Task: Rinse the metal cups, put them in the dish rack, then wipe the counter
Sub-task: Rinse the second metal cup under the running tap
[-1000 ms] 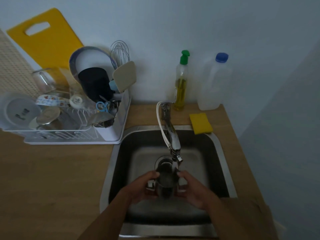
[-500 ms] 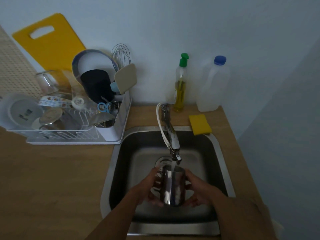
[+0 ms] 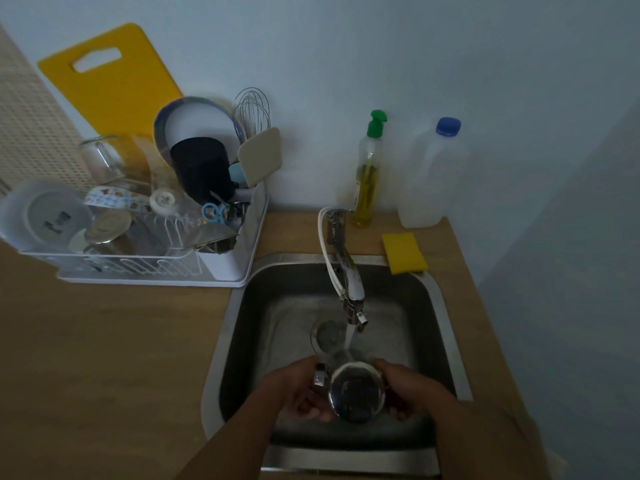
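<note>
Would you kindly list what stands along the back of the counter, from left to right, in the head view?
dish rack → dish soap bottle → white plastic bottle

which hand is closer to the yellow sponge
Right. The right hand holds the metal cup on its right side, in front of the yellow sponge at the back rim of the sink; the left hand holds the cup's handle side, further left.
</note>
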### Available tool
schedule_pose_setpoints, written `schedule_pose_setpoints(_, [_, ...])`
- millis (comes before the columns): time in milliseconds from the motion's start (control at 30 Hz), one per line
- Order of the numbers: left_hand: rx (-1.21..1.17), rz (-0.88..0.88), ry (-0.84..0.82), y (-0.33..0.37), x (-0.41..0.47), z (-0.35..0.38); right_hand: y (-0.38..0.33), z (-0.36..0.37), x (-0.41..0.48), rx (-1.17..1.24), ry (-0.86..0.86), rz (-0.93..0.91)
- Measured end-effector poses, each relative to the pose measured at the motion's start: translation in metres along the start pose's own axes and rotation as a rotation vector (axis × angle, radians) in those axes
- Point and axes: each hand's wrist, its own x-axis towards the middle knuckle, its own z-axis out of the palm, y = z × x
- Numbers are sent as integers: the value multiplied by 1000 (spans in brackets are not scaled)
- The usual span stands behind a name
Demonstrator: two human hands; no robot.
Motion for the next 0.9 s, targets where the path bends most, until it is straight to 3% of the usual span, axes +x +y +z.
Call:
schedule_pose_setpoints(100, [-104,51,-53,-1,-6,0,2,-1,1,88,-97,68])
schedule_pose_setpoints(200, [-230,80,-114,-7,-2,-4,6,1,-2,342,-199,95])
schedule_pose_setpoints(267, [-268,160,-143,-6,-2,-1,5,6,-5,533,-214,52])
schedule_pose_setpoints(400, [-267,305,-46,4,-7,8,-3,14,2,697,-127,-129])
schedule_pose_setpoints(600, [-350,545,-17,8,-2,7,-18,9,2,778,-160,-331])
schedule_pose_setpoints(800, [-200,506,-70,12,3,14,1,-8,0,789,-196,-274])
schedule_pose_setpoints(900, [-216,551,-38,19,2,15,-12,-8,8,768,-132,-323])
